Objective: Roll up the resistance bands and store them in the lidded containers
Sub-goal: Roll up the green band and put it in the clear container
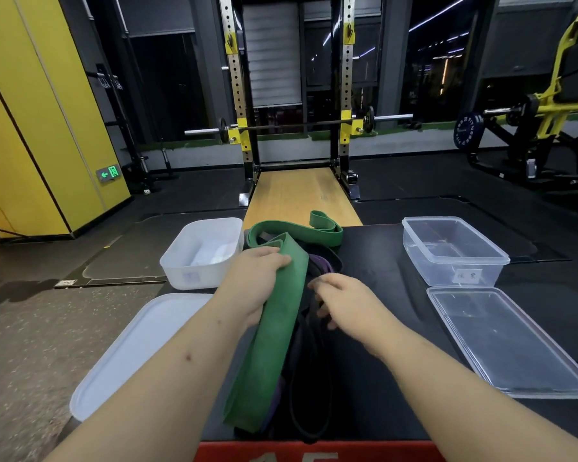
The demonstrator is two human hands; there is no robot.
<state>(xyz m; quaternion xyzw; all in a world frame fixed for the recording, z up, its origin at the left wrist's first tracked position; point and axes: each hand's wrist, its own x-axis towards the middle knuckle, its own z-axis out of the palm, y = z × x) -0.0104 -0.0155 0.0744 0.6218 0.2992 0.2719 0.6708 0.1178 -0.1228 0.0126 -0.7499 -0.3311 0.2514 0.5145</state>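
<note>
Left hand (261, 278) clutches green band (274, 345); right hand (347, 308) palm-down, curled over black bands (306, 300) (grasp unclear).

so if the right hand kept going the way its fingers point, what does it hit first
Probably the tangled black rubber bands right in front of the right hand, then the wide green rubber band; depth is unclear.

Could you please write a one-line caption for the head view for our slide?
Left hand grips green band, right hand touches black bands; white container and clear container stand open.
</note>
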